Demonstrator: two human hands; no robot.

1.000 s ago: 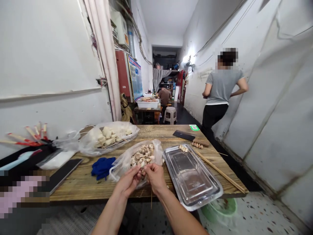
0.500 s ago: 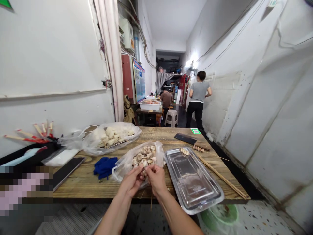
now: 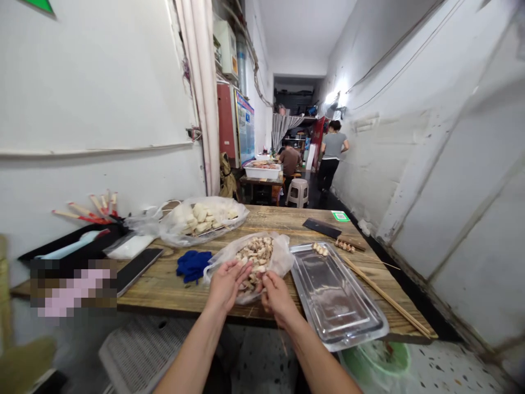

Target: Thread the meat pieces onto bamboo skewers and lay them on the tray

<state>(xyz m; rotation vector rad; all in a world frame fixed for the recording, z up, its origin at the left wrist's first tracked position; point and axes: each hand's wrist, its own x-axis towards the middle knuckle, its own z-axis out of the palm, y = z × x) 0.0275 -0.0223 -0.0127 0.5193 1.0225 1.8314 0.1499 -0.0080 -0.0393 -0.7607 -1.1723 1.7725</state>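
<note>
A clear plastic bag (image 3: 282,253) on the wooden table lies open, full of garlic cloves (image 3: 258,249). My left hand (image 3: 228,280) is at its near edge, fingers stretched out and apart over the cloves. Just to its right, my right hand (image 3: 279,298) is closed in a pinch on a thin bamboo skewer (image 3: 284,342), whose lower end slants down below the table edge. The skewer's upper part is hidden by the fingers. On the metal tray (image 3: 342,301) to the right rests a row of threaded cloves (image 3: 320,249); another threaded row (image 3: 345,246) lies just past its rim.
Long bamboo skewers (image 3: 389,298) lie right of the tray. A blue glove (image 3: 193,266) and a bag of pale pieces (image 3: 203,219) lie to the left. A green bin (image 3: 385,358) stands below the tray. Two people (image 3: 333,148) are further back.
My hands, together over the bag before, have parted; the left fingers have spread. My view has turned slightly left. The person in grey has moved further away.
</note>
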